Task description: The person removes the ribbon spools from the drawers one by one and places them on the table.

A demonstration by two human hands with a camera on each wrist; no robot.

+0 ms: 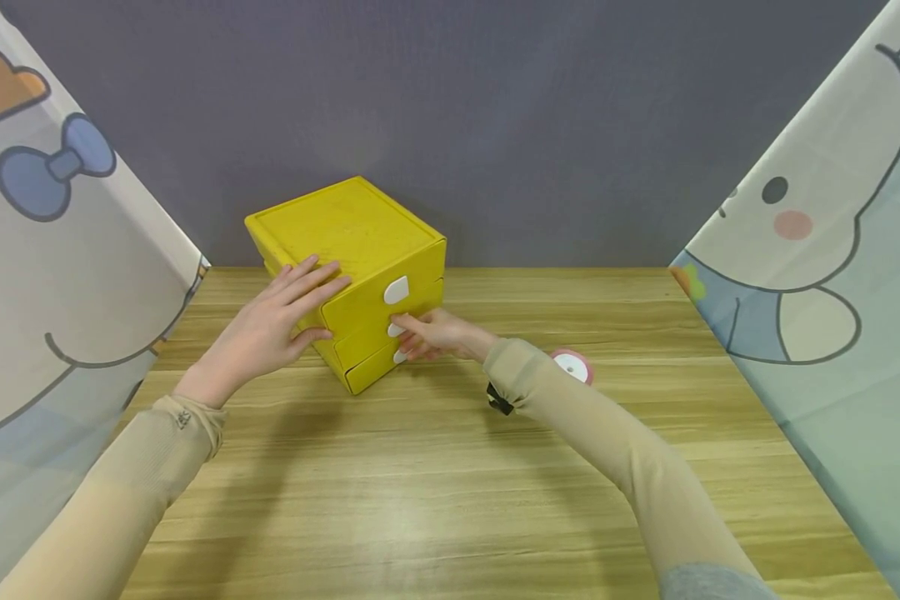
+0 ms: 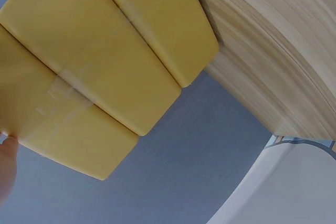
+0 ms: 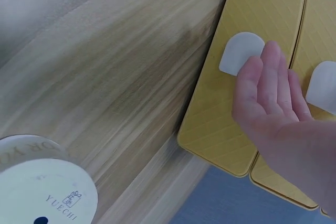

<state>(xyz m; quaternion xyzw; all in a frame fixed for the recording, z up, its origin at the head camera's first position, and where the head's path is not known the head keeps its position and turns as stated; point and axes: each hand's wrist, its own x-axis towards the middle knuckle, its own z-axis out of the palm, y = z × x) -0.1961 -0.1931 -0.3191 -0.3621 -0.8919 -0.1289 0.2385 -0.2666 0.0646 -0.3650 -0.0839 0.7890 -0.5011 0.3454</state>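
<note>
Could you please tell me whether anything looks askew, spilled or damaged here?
The yellow drawer unit stands at an angle to the grey backdrop rather than square with it. In the left wrist view, faint marks, perhaps clear tape, cross its side. I see no spill or clear damage.

The drawer box (image 1: 345,225) at mid-frame is bright yellow, its fronts (image 3: 212,129) cross-hatched, its 3 tabs (image 1: 396,290) white. I see beige sleeves (image 1: 97,517) over a tan wood-grain table (image 1: 390,500), a pink-rimmed white spool (image 1: 572,365) right of centre, a slate-grey backdrop (image 1: 495,133) along the top, and, upper left, a blue bow (image 1: 37,179) and orange heart (image 1: 6,83).
</note>
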